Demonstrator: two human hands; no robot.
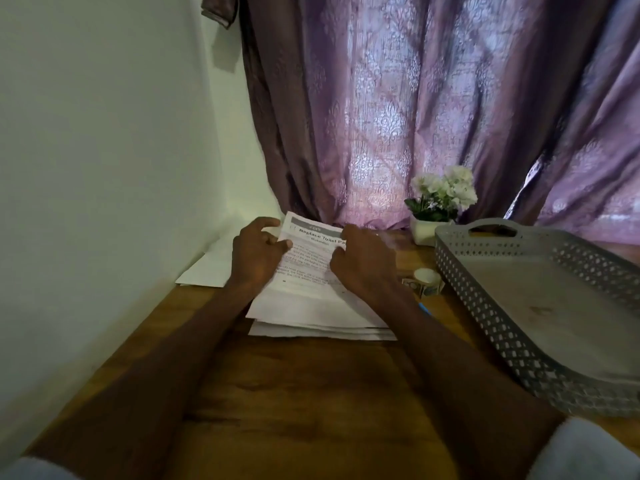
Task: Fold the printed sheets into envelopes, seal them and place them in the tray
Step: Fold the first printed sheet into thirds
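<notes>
A stack of printed sheets [320, 311] lies on the wooden table [311, 393], text facing up. My left hand [256, 252] pinches the far left edge of the top sheet [311, 244], thumb on the print and fingers curled behind it. My right hand [363, 258] grips the same sheet's far right edge, lifting its far end off the stack. Plain white envelopes [207, 268] lie flat to the left by the wall. A grey perforated tray [540, 306] stands at the right with nothing in it.
A roll of stickers [425, 279] sits between the stack and the tray, with a blue pen [425, 310] just below it. A small white pot of white flowers [438, 206] stands at the back by the purple curtain. A white wall bounds the table's left side.
</notes>
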